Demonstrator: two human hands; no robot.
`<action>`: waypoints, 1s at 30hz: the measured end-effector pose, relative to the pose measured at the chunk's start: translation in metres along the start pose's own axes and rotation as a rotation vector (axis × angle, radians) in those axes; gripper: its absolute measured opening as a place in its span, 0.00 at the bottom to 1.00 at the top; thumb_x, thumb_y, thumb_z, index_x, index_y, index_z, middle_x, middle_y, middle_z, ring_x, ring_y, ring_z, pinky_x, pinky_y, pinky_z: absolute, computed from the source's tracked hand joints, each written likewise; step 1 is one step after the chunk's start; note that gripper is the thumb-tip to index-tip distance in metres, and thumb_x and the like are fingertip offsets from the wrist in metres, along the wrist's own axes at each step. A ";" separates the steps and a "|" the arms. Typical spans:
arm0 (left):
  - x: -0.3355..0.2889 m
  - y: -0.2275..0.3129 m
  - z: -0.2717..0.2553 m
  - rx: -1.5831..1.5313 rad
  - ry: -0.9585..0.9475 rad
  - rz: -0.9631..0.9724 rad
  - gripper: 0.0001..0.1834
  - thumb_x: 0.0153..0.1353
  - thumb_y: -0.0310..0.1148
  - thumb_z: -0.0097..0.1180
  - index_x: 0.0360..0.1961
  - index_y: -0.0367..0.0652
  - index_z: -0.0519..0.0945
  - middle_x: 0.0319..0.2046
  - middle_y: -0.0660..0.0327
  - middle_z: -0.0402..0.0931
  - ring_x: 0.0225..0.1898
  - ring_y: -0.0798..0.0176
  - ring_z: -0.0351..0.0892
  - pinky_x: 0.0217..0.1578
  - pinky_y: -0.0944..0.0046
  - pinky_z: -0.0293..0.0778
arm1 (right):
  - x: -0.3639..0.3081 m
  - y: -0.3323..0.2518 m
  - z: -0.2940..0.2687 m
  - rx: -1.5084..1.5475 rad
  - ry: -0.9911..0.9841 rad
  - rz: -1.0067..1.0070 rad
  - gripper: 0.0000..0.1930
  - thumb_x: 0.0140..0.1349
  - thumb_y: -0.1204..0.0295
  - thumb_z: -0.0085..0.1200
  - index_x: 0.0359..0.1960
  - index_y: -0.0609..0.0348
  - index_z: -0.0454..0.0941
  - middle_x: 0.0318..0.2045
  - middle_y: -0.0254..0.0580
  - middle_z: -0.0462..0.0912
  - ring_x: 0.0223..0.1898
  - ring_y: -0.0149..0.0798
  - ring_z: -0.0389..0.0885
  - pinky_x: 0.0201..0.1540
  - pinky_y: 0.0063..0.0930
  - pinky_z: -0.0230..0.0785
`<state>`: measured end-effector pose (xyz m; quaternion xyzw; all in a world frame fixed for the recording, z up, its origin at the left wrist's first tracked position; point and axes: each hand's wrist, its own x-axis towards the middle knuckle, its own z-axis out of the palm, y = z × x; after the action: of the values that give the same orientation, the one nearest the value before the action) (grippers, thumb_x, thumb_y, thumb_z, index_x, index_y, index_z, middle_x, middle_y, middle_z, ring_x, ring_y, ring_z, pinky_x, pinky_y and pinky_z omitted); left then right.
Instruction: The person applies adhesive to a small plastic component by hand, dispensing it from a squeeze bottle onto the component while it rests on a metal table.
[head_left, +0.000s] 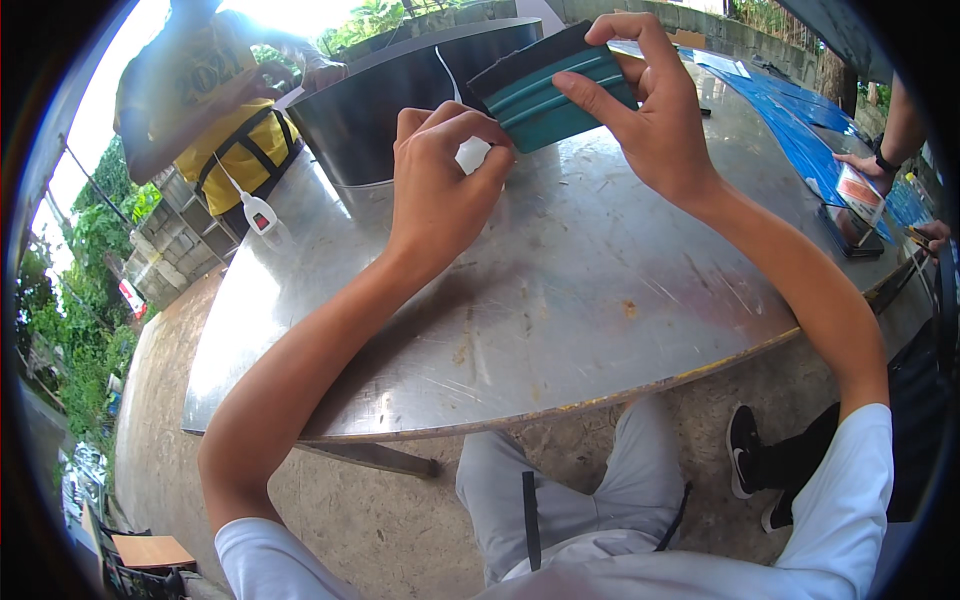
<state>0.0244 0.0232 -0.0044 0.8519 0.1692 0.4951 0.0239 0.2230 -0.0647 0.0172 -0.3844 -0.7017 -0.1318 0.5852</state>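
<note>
- From my station I see the teal squeegee card (pixel 568 98), dark strip (pixel 528 66) along its top edge, at the frame's upper centre.
- The right hand (pixel 665 130) grips its right end — thumb across the ridged face, index finger at the top corner.
- The left hand (pixel 440 190) curls at its lower-left corner — I cannot tell whether it pinches.

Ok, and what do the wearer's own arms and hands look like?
The left hand and right hand are bare, with no gloves or visible rings. No watch or band shows on either wrist. Plain white short fabric sleeves end above the elbows.
</note>
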 end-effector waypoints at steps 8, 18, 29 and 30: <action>0.000 0.000 -0.001 -0.062 -0.018 -0.037 0.08 0.55 0.32 0.61 0.33 0.40 0.86 0.36 0.65 0.81 0.45 0.60 0.65 0.50 0.61 0.64 | 0.000 0.000 -0.002 0.003 -0.020 0.023 0.20 0.64 0.73 0.62 0.51 0.62 0.64 0.43 0.41 0.70 0.38 0.28 0.79 0.37 0.21 0.75; 0.000 -0.002 -0.002 -0.050 -0.035 -0.036 0.10 0.55 0.34 0.65 0.33 0.39 0.86 0.35 0.64 0.81 0.45 0.60 0.64 0.49 0.61 0.64 | -0.001 0.000 0.002 -0.034 -0.030 0.043 0.21 0.65 0.72 0.62 0.52 0.62 0.64 0.45 0.43 0.70 0.42 0.29 0.79 0.39 0.21 0.75; 0.000 0.003 0.000 0.019 -0.101 -0.046 0.09 0.53 0.32 0.64 0.30 0.36 0.85 0.30 0.61 0.78 0.40 0.58 0.67 0.45 0.60 0.65 | -0.007 0.006 0.006 -0.061 0.024 -0.087 0.20 0.60 0.68 0.64 0.50 0.55 0.67 0.39 0.45 0.82 0.34 0.53 0.85 0.36 0.38 0.74; 0.000 0.001 -0.001 0.041 -0.103 -0.035 0.09 0.52 0.32 0.65 0.30 0.36 0.85 0.31 0.60 0.80 0.40 0.58 0.68 0.45 0.60 0.67 | -0.007 0.002 0.006 -0.068 0.018 -0.097 0.20 0.60 0.68 0.64 0.49 0.55 0.67 0.38 0.46 0.82 0.32 0.54 0.84 0.35 0.39 0.74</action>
<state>0.0244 0.0221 -0.0036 0.8734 0.1929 0.4465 0.0238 0.2205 -0.0622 0.0090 -0.3682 -0.7094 -0.1872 0.5711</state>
